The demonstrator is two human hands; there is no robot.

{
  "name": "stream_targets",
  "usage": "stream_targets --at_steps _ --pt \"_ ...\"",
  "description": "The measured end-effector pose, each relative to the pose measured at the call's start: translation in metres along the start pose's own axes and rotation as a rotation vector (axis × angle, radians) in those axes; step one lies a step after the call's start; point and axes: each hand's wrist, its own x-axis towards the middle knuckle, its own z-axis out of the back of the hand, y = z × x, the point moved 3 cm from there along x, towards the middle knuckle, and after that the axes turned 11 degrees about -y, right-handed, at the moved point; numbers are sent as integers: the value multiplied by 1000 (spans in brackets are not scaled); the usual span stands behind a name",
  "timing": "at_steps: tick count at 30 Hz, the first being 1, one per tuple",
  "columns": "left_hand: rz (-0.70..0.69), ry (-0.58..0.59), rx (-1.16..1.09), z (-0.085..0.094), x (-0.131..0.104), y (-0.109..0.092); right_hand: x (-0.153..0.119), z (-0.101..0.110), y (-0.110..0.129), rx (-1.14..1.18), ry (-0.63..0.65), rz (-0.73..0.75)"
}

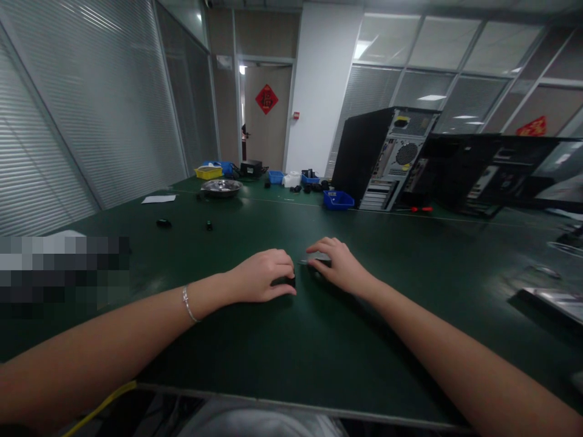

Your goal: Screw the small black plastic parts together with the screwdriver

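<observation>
On the green table (255, 358), my left hand (268, 276) curls around a small black object (288, 280), its fingers over the top and its thumb at the near side. Just to the right, my right hand (339, 264) holds a flat grey and black object (320, 260) between fingers and thumb, low over the tabletop. A thin metallic tip (303, 262) sticks out of this object toward my left hand. The two hands are apart, with a narrow gap between them. What exactly each object is cannot be made out.
Farther back stand a metal bowl (221, 187), a yellow tray (208, 173), a blue bin (337, 200) and a black computer tower (387, 159). Small black items (164, 223) and a white paper (158, 199) lie at left. A dark flat device (553, 303) is at right.
</observation>
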Motion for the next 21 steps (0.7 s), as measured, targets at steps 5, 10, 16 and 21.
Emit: stream_targets --at_steps 5,10,16,21 --pt "149 -72 66 -6 1 4 -4 -8 -6 -46 82 50" --pt "320 -168 25 0 -5 31 -4 -10 -7 -30 105 58" --pt "644 -301 474 64 -37 114 -5 -8 -4 -3 115 49" --pt "1022 -195 680 94 -91 182 -5 -6 -1 3 106 50"
